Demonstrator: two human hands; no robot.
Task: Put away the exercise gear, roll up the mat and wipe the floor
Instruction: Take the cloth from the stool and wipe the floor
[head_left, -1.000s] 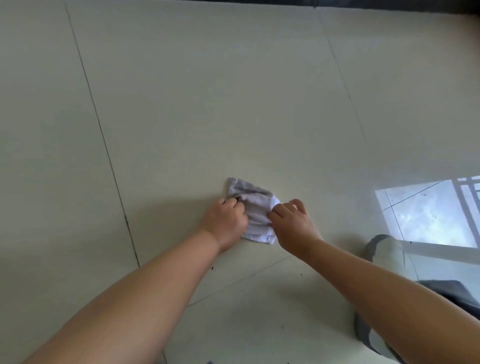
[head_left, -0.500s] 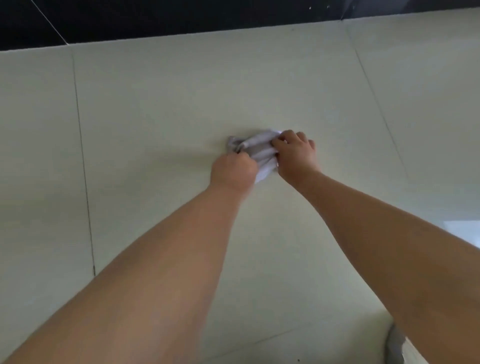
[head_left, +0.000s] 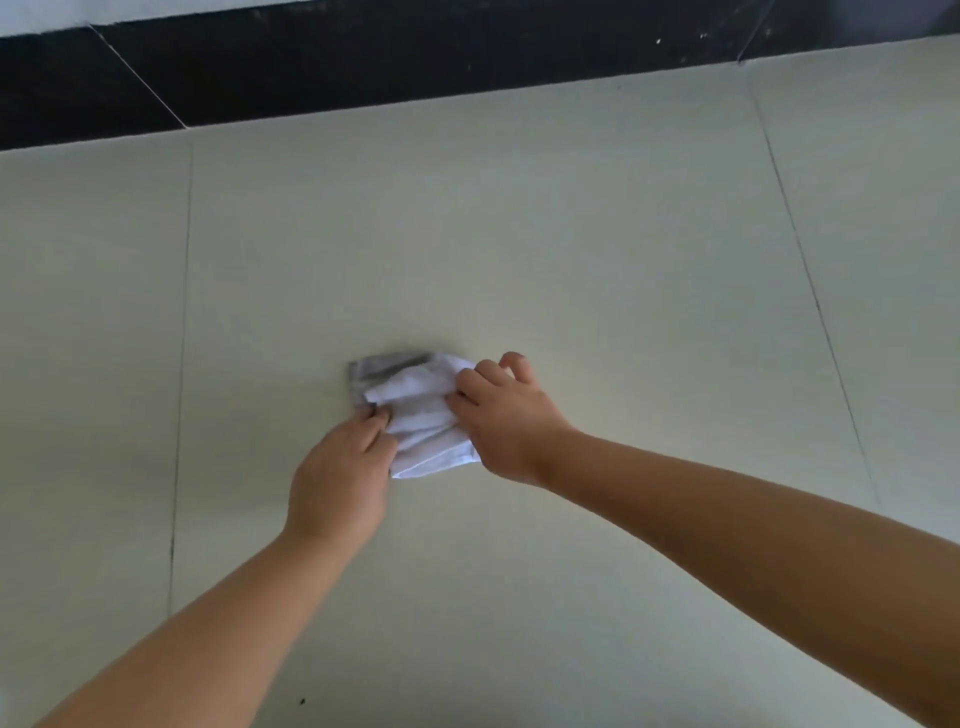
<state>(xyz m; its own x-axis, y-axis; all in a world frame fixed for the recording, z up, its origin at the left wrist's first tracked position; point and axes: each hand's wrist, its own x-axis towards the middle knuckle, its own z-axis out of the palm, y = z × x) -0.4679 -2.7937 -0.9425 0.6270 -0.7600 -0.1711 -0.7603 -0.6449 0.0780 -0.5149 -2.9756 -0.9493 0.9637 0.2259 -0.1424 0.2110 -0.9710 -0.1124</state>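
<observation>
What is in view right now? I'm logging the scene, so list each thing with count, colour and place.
cloth: one, white with a grey edge, bunched on the floor at centre, between the hands
floor: pale cream tiles with thin dark joints, filling most of the view
dark band: one, black, along the far edge of the floor at the top
speck: one, dark, on the floor near the bottom
left hand: one, pressing the cloth's near left side
right hand: one, gripping the cloth's right side
</observation>
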